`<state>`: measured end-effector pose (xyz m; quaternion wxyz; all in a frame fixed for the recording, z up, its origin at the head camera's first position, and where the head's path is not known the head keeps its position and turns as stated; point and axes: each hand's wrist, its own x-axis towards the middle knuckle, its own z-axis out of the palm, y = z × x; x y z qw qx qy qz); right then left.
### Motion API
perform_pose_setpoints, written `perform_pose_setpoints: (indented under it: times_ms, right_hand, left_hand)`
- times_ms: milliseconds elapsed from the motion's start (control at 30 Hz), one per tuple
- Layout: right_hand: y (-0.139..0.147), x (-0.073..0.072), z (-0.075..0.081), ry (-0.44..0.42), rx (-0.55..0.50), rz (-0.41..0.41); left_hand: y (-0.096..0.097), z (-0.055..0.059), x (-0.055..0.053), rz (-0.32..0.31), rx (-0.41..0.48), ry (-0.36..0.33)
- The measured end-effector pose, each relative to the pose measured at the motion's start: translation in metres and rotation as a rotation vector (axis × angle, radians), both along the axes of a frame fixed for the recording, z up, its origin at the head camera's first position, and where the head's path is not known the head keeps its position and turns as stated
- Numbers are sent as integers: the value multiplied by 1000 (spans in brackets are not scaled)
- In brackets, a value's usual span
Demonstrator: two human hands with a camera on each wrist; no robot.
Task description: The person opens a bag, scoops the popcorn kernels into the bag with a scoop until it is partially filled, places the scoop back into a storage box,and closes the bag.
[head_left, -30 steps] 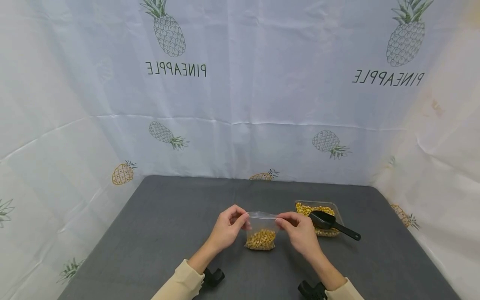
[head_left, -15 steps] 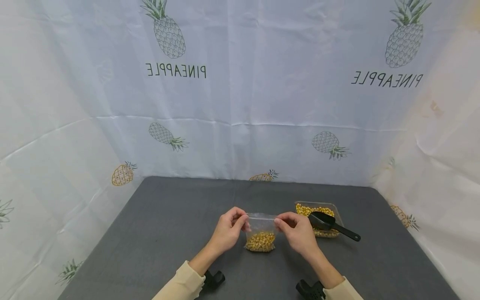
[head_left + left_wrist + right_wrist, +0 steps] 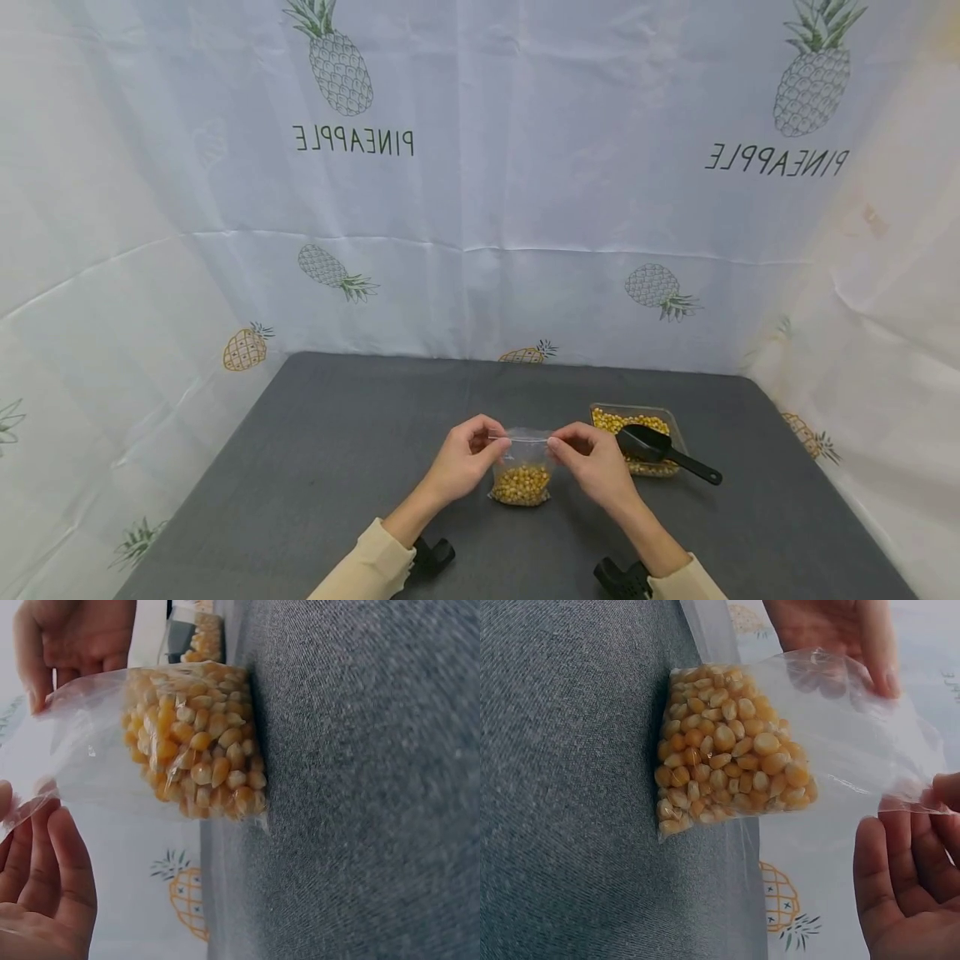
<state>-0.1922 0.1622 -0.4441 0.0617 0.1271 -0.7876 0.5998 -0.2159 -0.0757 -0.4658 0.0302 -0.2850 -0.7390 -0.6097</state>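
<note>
A clear zip bag (image 3: 523,454) stands upright on the grey table, its lower half full of yellow corn kernels (image 3: 727,750). My left hand (image 3: 465,458) pinches the bag's top edge near its left end, thumb in front; a short bit of the zip strip sticks out left of the fingertips. At the right corner of that edge, my right hand (image 3: 596,467) pinches the plastic between thumb and index finger. In the left wrist view the bag's base rests on the cloth, and the other fingers of the left hand (image 3: 52,877) curve beneath the film.
Behind the right hand stands a clear plastic tub (image 3: 678,433) of corn kernels. A black scoop (image 3: 648,442) lies across it, handle reaching out to the right over the table (image 3: 360,433). A pineapple-print curtain (image 3: 480,183) hangs around the back and sides.
My left hand's fingertips have shifted a little to the right along the bag's top edge. The right hand keeps its pinch, nearly still, and the bag stays in place.
</note>
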Motion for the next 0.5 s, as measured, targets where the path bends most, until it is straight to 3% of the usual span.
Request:
perform_pose_setpoints:
  times_ms: [200, 500]
  right_hand:
    - [-3, -2, 2, -41, 16, 10]
    - [-8, -3, 2, -19, 46, 35]
  left_hand:
    - [1, -1, 0, -1, 28, -11]
    - [3, 0, -1, 10, 2, -4]
